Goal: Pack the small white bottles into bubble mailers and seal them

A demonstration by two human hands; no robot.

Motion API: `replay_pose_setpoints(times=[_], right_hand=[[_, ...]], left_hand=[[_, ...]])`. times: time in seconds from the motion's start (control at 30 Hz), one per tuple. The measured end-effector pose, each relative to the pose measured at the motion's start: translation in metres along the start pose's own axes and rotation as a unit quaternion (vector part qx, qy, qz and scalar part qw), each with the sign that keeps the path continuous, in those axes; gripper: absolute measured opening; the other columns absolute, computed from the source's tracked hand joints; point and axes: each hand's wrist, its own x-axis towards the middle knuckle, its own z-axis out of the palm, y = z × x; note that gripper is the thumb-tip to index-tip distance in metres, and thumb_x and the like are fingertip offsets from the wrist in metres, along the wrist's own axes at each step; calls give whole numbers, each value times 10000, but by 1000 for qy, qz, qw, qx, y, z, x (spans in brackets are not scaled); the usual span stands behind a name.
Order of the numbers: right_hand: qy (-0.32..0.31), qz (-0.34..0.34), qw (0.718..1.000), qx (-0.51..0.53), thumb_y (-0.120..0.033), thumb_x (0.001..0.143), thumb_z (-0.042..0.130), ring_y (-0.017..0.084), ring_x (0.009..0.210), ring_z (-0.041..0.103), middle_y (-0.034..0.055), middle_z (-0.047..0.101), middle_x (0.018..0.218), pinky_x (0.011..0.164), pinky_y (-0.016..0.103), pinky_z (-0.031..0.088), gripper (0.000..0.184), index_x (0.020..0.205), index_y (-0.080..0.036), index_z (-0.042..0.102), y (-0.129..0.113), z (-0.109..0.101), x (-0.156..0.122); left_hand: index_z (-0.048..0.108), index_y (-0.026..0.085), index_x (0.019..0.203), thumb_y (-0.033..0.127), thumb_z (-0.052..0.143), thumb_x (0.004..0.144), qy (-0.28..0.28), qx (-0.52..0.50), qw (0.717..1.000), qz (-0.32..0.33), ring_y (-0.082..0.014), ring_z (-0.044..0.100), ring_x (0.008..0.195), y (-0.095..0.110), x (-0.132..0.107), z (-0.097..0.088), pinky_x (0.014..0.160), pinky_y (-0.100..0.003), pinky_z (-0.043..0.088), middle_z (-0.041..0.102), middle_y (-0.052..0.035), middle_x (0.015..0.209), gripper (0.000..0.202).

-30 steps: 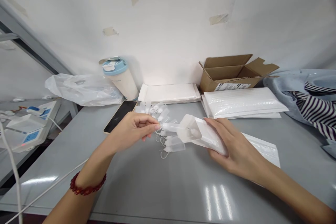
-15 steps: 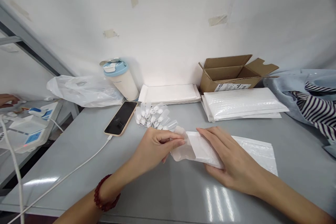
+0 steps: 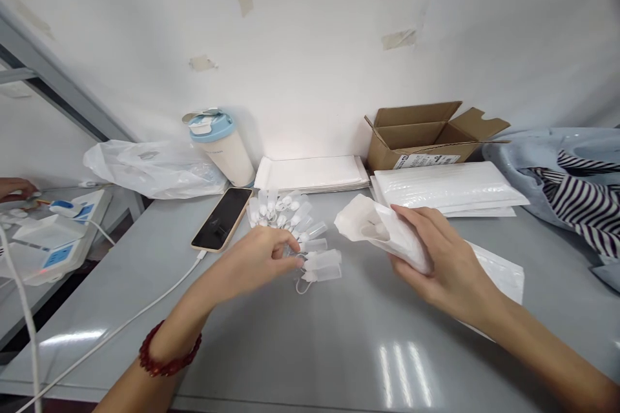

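Mailer [image 3: 404, 242], over the table [image 3: 271, 348], approx. 3 o'clock from your L hand [image 3: 264, 255]. Your R hand [image 3: 438, 258] is clamped around it; the hands are well apart. L fingertips sit at the near bottles' [image 3: 327, 272] cap ends; can't tell if pinching. Poss. faults: a snagged cap loop [image 3: 303, 292] may drag adj. bottles [image 3: 290, 206]; R-hand squeeze may narrow the mouth [image 3: 356, 219]. Mailer's long axis: approx. 10–4 o'clock, mouth at 10.

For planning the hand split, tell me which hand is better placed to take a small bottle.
Probably the left hand: it is close beside the small bottles, while the right hand is occupied holding the open white mailer.
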Motion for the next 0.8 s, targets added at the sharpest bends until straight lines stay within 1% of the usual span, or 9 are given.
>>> replay_pose_setpoints(times=[0.1,0.17,0.23,0.33,0.4,0.5,0.6,0.67,0.8], right_hand=[[-3,-10,1000,-11,-218,777,523,284,975,517,116,512,1083,787,430,477,581,1324,-200,328,1,3,0],[-11,-22,1000,-16,-223,775,524,281,970,516,121,512,1088,788,429,479,584,1323,-182,326,1,6,-1],[-20,-31,999,-18,-225,778,522,279,972,511,126,510,1094,791,427,480,584,1325,-170,323,1,7,-2],[-22,-40,999,-17,-219,781,518,280,985,502,133,508,1104,797,427,478,592,1333,-155,314,0,8,-3],[-22,-43,999,-17,-215,779,519,282,994,495,137,506,1105,804,431,474,597,1335,-147,313,1,8,-3],[-26,-42,999,-20,-210,773,522,286,1003,484,141,506,1105,814,440,466,595,1328,-135,320,2,9,-3],[-41,-38,998,-25,-210,767,527,287,997,475,143,507,1109,811,447,464,601,1325,-131,320,2,11,-3],[-57,-38,997,-24,-204,765,526,283,980,474,141,509,1109,800,447,466,608,1330,-136,313,2,11,-2],[-82,-46,995,-13,-177,755,521,279,976,472,138,509,1112,803,449,468,614,1329,-142,305,1,11,-2]], left_hand=[[657,189,860,378,585,776,-58,42,997,2,-100,379,483,-4,4,7,534,-230,325,384,79,505,219],[655,183,838,345,578,768,-85,50,995,9,-99,383,478,-4,7,13,515,-228,308,392,78,502,193],[650,177,774,309,565,762,-104,51,993,16,-96,377,469,-3,9,17,476,-224,276,389,73,501,157],[635,175,733,285,528,785,-130,27,991,12,-91,406,450,-3,10,16,440,-216,262,383,70,496,161],[632,176,755,309,518,813,-142,-5,990,6,-95,470,463,-3,8,9,457,-204,304,391,72,492,184],[640,180,783,379,524,839,-139,-48,989,-7,-108,525,516,-2,4,-5,474,-190,353,427,62,505,237],[653,183,801,429,545,839,-114,-80,990,-14,-87,474,487,1,0,-17,456,-182,362,505,48,543,272],[664,183,806,436,561,838,-95,-100,990,4,-76,460,489,3,-3,-21,470,-178,378,542,39,572,275],[679,184,807,408,584,836,-97,-143,984,41,-79,489,534,2,-8,-22,485,-171,398,557,29,602,245]])
